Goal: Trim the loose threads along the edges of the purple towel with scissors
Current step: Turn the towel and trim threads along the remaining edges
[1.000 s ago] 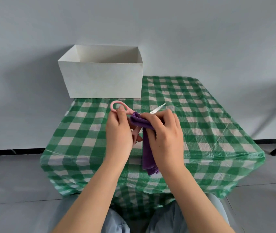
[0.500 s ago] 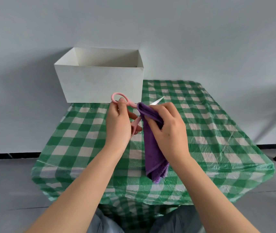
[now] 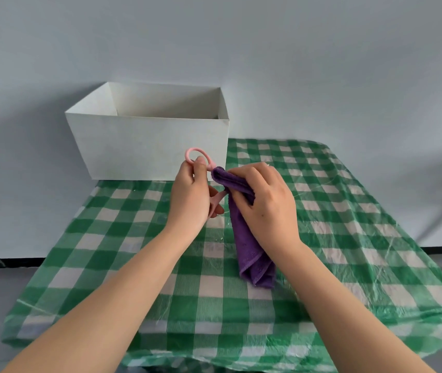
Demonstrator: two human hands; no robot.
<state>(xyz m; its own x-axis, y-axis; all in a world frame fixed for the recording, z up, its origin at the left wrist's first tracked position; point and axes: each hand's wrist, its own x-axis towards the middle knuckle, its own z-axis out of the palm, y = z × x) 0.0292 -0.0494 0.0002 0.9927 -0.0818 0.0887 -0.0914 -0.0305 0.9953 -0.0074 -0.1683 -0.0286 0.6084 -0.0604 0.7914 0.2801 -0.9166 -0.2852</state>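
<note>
My right hand [image 3: 264, 203] grips the purple towel [image 3: 249, 251] near its top edge, and the cloth hangs down in folds until its lower end touches the table. My left hand [image 3: 191, 195] holds the pink-handled scissors [image 3: 201, 162], fingers in the loops, just left of the towel's top corner. The blades are hidden behind the towel and my right hand, so I cannot see whether they are apart.
The table wears a green and white checked cloth [image 3: 349, 238] under clear plastic. A large white open box [image 3: 150, 146] stands at the back left corner against the grey wall. The table's front edge lies close to my body.
Both hands have lifted away from my body with the towel and scissors. More of the towel now hangs unfolded. The blade tip that showed past my right hand is hidden now.
</note>
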